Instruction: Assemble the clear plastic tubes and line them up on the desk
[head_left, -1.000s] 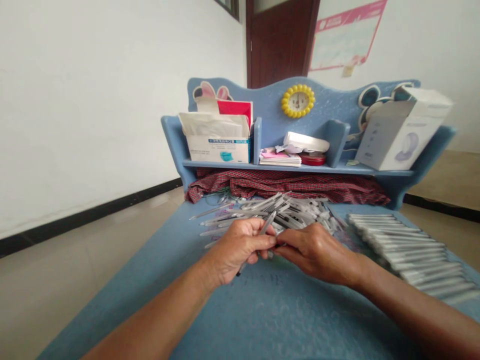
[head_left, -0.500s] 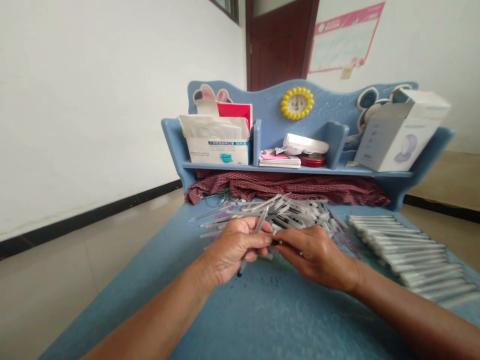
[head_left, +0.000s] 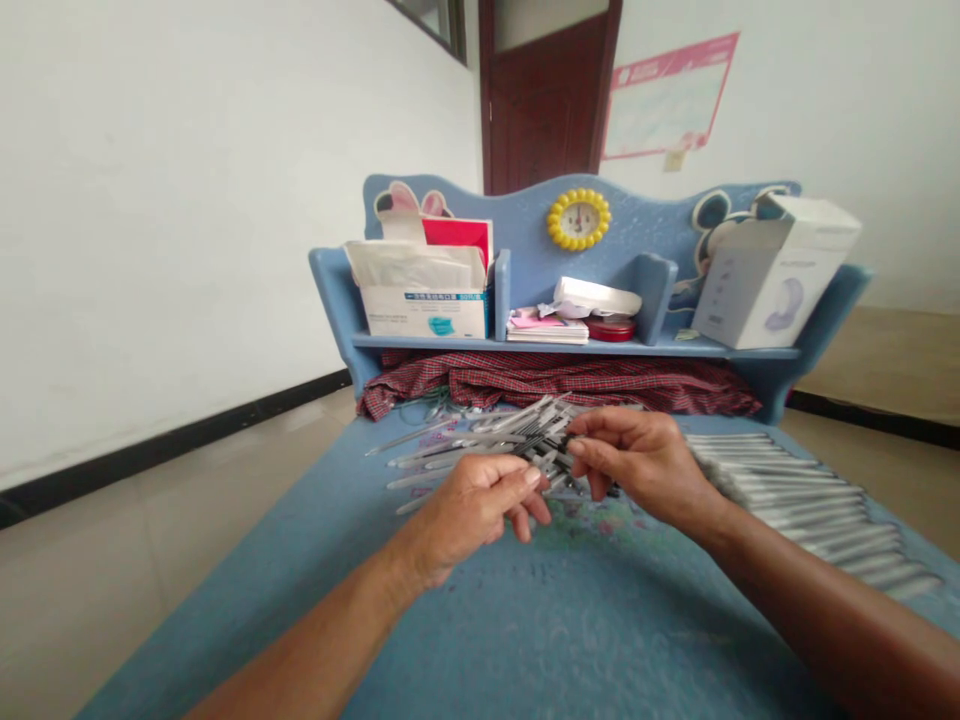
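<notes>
Over the blue desk's [head_left: 570, 620] loose pen heap [head_left: 534, 424], the right hand [head_left: 649, 460] is pinching something dark [head_left: 568, 440]; before the heap, the left hand [head_left: 476, 502] is curling loosely, its hold unclear. Right of the heap, aligned pens [head_left: 806, 508] are lying apparently done; the heap's are looking unarranged.
</notes>
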